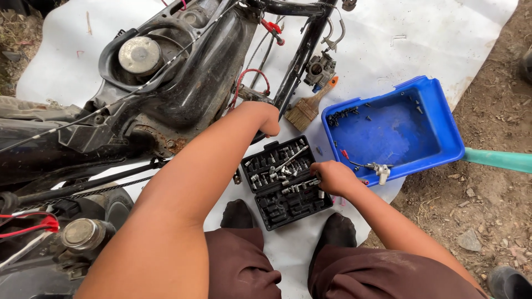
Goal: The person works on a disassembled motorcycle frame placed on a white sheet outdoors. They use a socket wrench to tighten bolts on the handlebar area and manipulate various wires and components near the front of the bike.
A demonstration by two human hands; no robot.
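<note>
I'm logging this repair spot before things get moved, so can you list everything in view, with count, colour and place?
motorbike frame: one, black and rusty, lying across the upper left
white sheet: one, spread on the dirt under everything
socket set case: one, black, open, centre, with silver sockets inside
blue bin: one, right of the case, small dark screws in its far corner
paintbrush: one, wooden with an orange handle tip, between frame and bin
carburettor: one, grey metal, above the brush
teal pipe: one, right edge
left hand: on the frame's black tube
right hand: at the case's right edge, on the sockets
feet: two, in dark socks, below the case
</note>
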